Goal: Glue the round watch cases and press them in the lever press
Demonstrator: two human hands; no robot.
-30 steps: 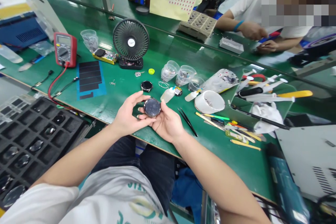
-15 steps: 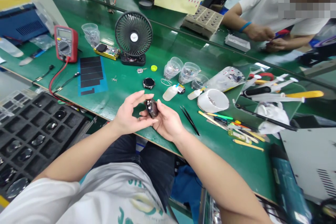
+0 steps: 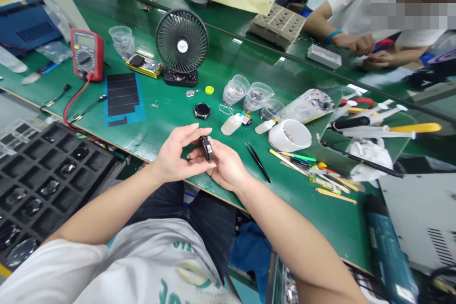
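Note:
Between my two hands is a dark round watch case (image 3: 206, 148), turned edge-on above the bench's front edge. The thumb and fingertips of my left hand (image 3: 177, 154) grip it from the left. My right hand (image 3: 226, 164) closes round its right side, and some of those fingers are hidden behind it. Just beyond my fingers, a second round watch (image 3: 202, 111) lies face up on the green bench (image 3: 171, 118). Black tweezers (image 3: 258, 162) rest to the right of my right hand. A small white bottle (image 3: 231, 124) leans over near the watch.
A black fan (image 3: 182, 45) and a red multimeter (image 3: 86, 54) stand toward the back left. Clear cups (image 3: 257, 97), a white tub (image 3: 289, 135) and loose sticks (image 3: 336, 195) are at right. At left is a black foam tray (image 3: 57, 171). A co-worker's hands (image 3: 370, 50) work across the bench.
The watch case has turned in my fingers, from showing part of its broad dark face to showing its narrow edge. Both hands stay in nearly the same place.

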